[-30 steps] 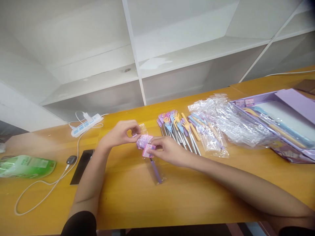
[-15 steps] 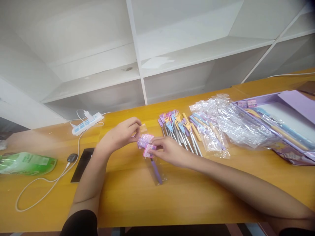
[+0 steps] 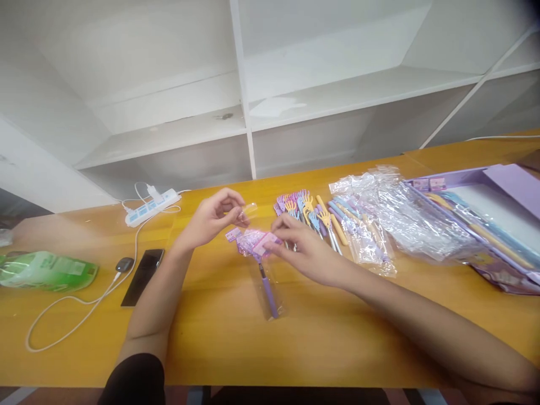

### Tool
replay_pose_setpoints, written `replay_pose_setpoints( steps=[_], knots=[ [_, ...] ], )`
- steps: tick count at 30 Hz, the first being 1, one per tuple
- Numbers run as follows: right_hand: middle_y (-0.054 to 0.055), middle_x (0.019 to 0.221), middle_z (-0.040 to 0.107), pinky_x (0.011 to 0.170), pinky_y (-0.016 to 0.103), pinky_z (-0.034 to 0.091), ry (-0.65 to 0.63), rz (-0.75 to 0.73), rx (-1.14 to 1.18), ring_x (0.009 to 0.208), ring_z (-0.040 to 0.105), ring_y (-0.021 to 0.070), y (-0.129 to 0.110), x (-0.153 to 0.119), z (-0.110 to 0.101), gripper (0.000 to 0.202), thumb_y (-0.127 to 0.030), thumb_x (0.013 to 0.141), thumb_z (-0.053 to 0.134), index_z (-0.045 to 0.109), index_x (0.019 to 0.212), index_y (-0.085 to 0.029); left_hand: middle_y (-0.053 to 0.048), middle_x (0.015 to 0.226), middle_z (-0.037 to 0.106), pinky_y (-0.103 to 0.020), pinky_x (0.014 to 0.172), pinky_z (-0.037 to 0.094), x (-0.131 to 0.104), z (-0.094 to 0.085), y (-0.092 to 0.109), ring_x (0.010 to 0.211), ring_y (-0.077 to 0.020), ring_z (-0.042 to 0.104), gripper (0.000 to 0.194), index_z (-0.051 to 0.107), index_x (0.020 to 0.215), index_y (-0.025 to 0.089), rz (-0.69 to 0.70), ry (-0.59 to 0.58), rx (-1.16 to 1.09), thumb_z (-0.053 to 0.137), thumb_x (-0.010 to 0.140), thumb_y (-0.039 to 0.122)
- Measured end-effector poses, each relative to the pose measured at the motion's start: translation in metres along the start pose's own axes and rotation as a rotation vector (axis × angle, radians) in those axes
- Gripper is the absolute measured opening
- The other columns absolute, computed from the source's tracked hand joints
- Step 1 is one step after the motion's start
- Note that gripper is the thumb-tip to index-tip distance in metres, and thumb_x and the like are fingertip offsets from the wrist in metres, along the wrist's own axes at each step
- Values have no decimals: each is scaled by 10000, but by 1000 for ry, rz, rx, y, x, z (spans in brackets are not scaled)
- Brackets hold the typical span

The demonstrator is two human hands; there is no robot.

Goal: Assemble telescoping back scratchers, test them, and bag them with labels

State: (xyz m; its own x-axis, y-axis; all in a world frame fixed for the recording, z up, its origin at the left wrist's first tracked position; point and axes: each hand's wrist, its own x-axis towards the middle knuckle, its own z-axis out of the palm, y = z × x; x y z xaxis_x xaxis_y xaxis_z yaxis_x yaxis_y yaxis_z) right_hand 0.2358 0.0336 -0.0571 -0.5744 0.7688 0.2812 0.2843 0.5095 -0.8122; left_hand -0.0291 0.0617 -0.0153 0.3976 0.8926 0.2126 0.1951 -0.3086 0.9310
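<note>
A purple-handled back scratcher (image 3: 270, 293) lies in a clear plastic bag on the table, its handle toward me. Crinkled, shiny pink-purple plastic (image 3: 248, 242) covers its head end. My right hand (image 3: 304, 250) pinches a small pink printed card (image 3: 265, 243) at the upper part of the bag. Above the bag, my left hand (image 3: 217, 218) has thumb and fingers closed on a small clear plastic strip (image 3: 250, 210); whether the strip joins the bag I cannot tell. A second small printed card (image 3: 233, 234) shows just below the left fingertips.
Several unbagged back scratchers (image 3: 314, 216) lie beyond my right hand. Farther right are a heap of clear bags (image 3: 405, 219) and a purple box (image 3: 481, 228) with more scratchers. At left are a power strip (image 3: 152, 208), phone (image 3: 143, 277), white cable (image 3: 82, 304) and green pouch (image 3: 48, 271).
My left hand has drawn slightly up from the bag, and the clear strip now shows at its fingers. My right hand has shifted a little right with the pink card. A second card has come into sight.
</note>
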Motion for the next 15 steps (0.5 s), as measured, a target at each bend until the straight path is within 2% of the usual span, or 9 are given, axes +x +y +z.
replay_pose_setpoints(
  steps=[2, 4, 6, 8, 10, 12, 15],
  knots=[
    [59, 1003, 621, 844, 347, 492, 112, 5, 27, 937, 590, 186, -2, 1, -6, 294, -422, 1079, 582, 787, 976, -238, -23, 904, 669, -377, 789, 720, 2, 4, -1, 856, -201, 790, 262, 617, 1085, 184, -37, -6, -111, 732, 996, 402],
    [51, 1032, 651, 783, 337, 516, 190, 11, 152, 888, 603, 173, -2, 2, -9, 253, -416, 1074, 595, 734, 1209, -255, -14, 912, 651, -371, 757, 723, 4, 7, -4, 823, -185, 773, 291, 626, 1068, 184, -66, 8, -192, 769, 967, 416],
    [53, 1120, 675, 777, 337, 564, 219, 15, 324, 863, 648, 157, 0, 5, -8, 353, -404, 1062, 620, 620, 1385, -263, -8, 928, 634, -347, 725, 715, 7, 9, -9, 802, -161, 745, 308, 641, 1052, 184, -93, 36, -252, 803, 937, 419],
    [61, 1173, 687, 834, 354, 605, 240, 1, 451, 904, 696, 160, 3, 8, -7, 328, -405, 1052, 639, 603, 1339, -251, -5, 923, 617, -306, 693, 696, 10, 13, -13, 795, -138, 702, 317, 656, 1034, 178, -106, 58, -289, 834, 909, 410],
    [59, 1154, 707, 939, 384, 603, 275, -36, 463, 1006, 713, 180, 5, 11, -6, 214, -398, 1043, 660, 635, 1186, -241, -4, 897, 607, -256, 650, 664, 11, 17, -16, 779, -121, 656, 327, 665, 1015, 171, -105, 74, -311, 854, 890, 408],
    [52, 1110, 713, 1029, 414, 564, 338, -91, 356, 1101, 687, 197, 7, 13, -6, 136, -373, 1029, 688, 671, 1062, -242, -2, 872, 601, -213, 610, 625, 12, 22, -16, 762, -112, 630, 333, 669, 1000, 166, -103, 81, -326, 861, 884, 413],
    [43, 1059, 684, 1001, 411, 552, 436, -144, 194, 1076, 652, 196, 7, 16, -8, 84, -332, 1014, 709, 743, 993, -259, -6, 893, 626, -209, 634, 611, 10, 29, -16, 757, -107, 653, 321, 672, 999, 169, -94, 57, -337, 853, 900, 415]
  ],
)
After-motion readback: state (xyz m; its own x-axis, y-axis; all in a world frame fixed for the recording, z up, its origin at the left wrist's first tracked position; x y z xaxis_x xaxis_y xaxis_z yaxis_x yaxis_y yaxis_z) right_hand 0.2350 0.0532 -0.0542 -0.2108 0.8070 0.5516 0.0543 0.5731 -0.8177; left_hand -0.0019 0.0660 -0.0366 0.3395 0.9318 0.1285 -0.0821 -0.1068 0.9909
